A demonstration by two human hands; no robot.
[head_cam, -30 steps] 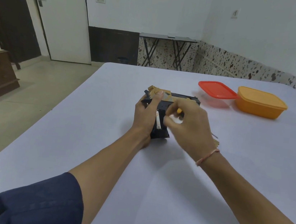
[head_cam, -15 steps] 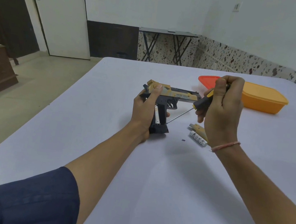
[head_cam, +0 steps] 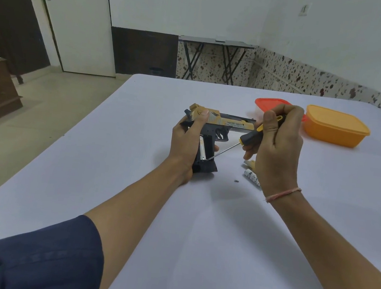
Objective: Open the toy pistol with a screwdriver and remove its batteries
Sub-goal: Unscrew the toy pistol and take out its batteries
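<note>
Hands sit near each other but apart above a white table (head_cam: pixel 129 197), each clamped on its own thing. The left hand (head_cam: pixel 184 143) grips the toy pistol (head_cam: pixel 221 124) from behind, fingers wrapped round the black grip and thumb pressed up against the rear of the tan slide. The pistol stands upright with the foot of its grip on the table and its barrel pointing to the right. The side of the grip that faces the camera is open, and one silver battery (head_cam: pixel 201 147) lies lengthwise along the left edge of the compartment. The right hand (head_cam: pixel 280 146) is curled round the black-and-yellow handle of the screwdriver (head_cam: pixel 249 137), whose thin shaft slants down and left until its tip touches the lower end of that battery. Just beside the right wrist, a loose battery (head_cam: pixel 250 176) and a pale tan piece (head_cam: pixel 251 163) lie on the table, partly hidden by the hand, with a tiny dark screw (head_cam: pixel 236 181) near them. Farther back, to the right, stand an orange container (head_cam: pixel 336 127) and a red lid (head_cam: pixel 268 103).
</note>
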